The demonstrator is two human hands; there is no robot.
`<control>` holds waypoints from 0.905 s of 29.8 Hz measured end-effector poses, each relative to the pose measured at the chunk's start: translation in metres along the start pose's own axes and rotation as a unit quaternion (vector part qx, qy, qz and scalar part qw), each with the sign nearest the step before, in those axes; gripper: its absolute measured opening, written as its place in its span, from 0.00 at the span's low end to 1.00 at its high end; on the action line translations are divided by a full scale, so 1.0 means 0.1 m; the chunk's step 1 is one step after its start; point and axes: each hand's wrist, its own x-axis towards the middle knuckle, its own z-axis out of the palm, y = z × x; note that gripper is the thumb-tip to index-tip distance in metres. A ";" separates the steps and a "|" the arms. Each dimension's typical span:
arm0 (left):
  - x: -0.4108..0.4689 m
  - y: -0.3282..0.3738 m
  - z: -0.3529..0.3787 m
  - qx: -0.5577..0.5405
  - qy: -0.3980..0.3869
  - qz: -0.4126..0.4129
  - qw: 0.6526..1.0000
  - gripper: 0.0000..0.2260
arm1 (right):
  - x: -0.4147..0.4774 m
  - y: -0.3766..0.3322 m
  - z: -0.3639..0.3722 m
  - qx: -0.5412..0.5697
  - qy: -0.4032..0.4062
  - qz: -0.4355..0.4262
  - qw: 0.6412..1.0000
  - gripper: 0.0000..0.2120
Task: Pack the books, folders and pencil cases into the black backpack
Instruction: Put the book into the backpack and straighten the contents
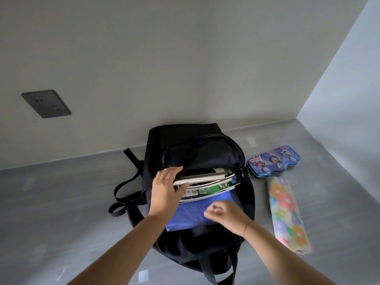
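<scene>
Left hand on books in backpack

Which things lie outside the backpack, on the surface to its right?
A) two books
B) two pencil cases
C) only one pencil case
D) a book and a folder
B: the blue pencil case and the flowered pencil case both lie on the table beside the black backpack.

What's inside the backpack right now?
Books and a blue folder, both sticking out of the backpack; the left hand grips the books. Anything deeper is hidden.
</scene>
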 end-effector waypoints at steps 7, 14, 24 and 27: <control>-0.90 -0.14 0.20 0.067 -0.212 0.146 0.964 0.17 | -0.34 0.08 0.31 -0.239 -0.063 -0.092 0.965 0.22; -0.91 -0.06 0.04 0.139 -0.333 0.132 0.923 0.18 | -0.52 0.02 0.28 -0.199 -0.021 -0.176 0.964 0.14; -0.98 -0.18 -0.22 0.033 -0.234 0.137 0.962 0.23 | -0.55 0.07 0.00 -0.263 -0.017 -0.152 0.953 0.28; -0.99 -0.22 -0.23 0.017 -0.206 0.130 0.970 0.19 | -0.54 0.15 -0.16 -0.282 -0.011 -0.141 0.949 0.25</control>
